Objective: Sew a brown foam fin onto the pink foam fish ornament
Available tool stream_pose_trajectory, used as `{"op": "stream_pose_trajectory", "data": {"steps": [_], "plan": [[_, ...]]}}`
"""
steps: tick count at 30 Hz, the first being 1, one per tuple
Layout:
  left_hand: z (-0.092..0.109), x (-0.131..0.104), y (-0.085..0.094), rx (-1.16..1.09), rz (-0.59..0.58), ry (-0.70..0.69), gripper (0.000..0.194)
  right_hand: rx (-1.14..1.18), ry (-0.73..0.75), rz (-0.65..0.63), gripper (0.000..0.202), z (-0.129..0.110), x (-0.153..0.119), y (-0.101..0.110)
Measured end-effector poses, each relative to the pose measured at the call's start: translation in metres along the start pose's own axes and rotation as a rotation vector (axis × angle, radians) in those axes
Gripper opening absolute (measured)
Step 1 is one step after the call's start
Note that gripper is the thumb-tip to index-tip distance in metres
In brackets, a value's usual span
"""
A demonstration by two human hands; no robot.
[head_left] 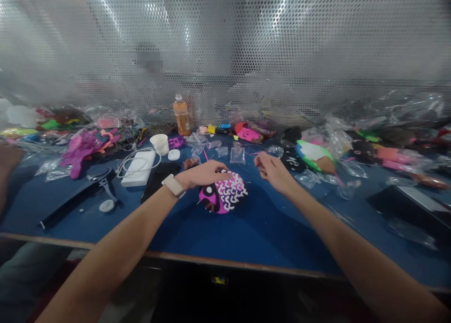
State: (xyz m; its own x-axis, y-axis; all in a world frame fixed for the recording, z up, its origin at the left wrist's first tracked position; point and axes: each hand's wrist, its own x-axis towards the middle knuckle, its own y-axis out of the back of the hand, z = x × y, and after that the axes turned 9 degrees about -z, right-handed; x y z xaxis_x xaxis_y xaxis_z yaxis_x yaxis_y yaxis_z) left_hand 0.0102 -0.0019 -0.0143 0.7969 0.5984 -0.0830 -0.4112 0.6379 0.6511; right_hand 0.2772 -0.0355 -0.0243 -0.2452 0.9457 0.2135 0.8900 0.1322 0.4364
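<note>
A round pink piece (232, 191) covered in small white curls, with a dark patch and a white eye-like dot, rests on the blue table in front of me. My left hand (207, 173), with a pale band on its wrist, grips it from the upper left, thumb across its top. Its far fingers are partly hidden. To the right, apart from the piece, my right hand (271, 172) hovers over the table with fingers curled together. Whatever those fingertips may hold is too small to make out. Small clear plastic packets (237, 155) lie just beyond both hands.
Left of me are a white box (139, 168) with a cable, a white cup (159, 144) and a black strap (70, 201). An orange drink bottle (182, 115) stands before the perforated metal screen (225, 50). Another person's hand (9, 158) shows at far left.
</note>
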Motion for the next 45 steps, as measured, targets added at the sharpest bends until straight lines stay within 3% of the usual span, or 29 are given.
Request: {"op": "stream_pose_trajectory", "data": {"steps": [4, 6, 10, 13, 16, 19, 22, 24, 28, 34, 39, 41, 45], "plan": [[0.000, -0.002, -0.004, -0.315, -0.055, 0.010, 0.046, 0.146, -0.030, -0.018, 0.042, 0.000, 0.003, 0.003], [-0.002, -0.003, -0.006, -0.369, -0.112, 0.025, 0.044, 0.197, -0.020, -0.026, 0.032, -0.002, 0.003, 0.005], [-0.003, -0.008, -0.003, -0.186, -0.274, 0.016, 0.042, 0.167, 0.022, -0.144, 0.021, -0.006, -0.002, 0.007], [0.006, -0.014, 0.006, -0.057, -0.312, -0.015, 0.045, 0.019, 0.044, -0.260, 0.027, -0.010, -0.007, 0.005], [0.017, -0.019, 0.014, 0.065, -0.248, -0.121, 0.046, -0.100, 0.064, -0.331, 0.034, -0.014, -0.011, 0.001], [0.024, -0.020, 0.013, 0.171, -0.176, -0.111, 0.053, -0.262, 0.101, -0.327, 0.041, -0.017, -0.012, -0.001], [0.025, -0.018, 0.003, 0.295, 0.010, -0.108, 0.038, -0.383, 0.110, -0.231, 0.044, -0.017, -0.009, 0.000], [0.025, -0.015, -0.005, 0.337, 0.086, -0.180, 0.025, -0.426, 0.098, -0.194, 0.041, -0.014, -0.007, 0.001], [0.025, -0.005, -0.017, 0.341, 0.031, -0.321, 0.023, -0.495, 0.090, -0.201, 0.027, -0.002, -0.002, 0.004], [0.026, 0.017, -0.024, 0.339, 0.012, -0.191, 0.023, -0.600, 0.042, -0.220, 0.031, 0.018, 0.006, 0.007], [0.021, 0.024, -0.022, 0.322, -0.068, -0.243, 0.016, -0.566, 0.031, -0.224, 0.026, 0.011, 0.004, 0.001], [0.021, 0.023, -0.018, 0.286, -0.076, -0.266, 0.012, -0.471, -0.029, -0.251, 0.029, 0.002, 0.001, -0.003], [0.023, 0.017, -0.004, 0.217, -0.028, -0.305, 0.013, -0.040, -0.246, -0.353, 0.046, -0.014, -0.006, -0.010]]}}
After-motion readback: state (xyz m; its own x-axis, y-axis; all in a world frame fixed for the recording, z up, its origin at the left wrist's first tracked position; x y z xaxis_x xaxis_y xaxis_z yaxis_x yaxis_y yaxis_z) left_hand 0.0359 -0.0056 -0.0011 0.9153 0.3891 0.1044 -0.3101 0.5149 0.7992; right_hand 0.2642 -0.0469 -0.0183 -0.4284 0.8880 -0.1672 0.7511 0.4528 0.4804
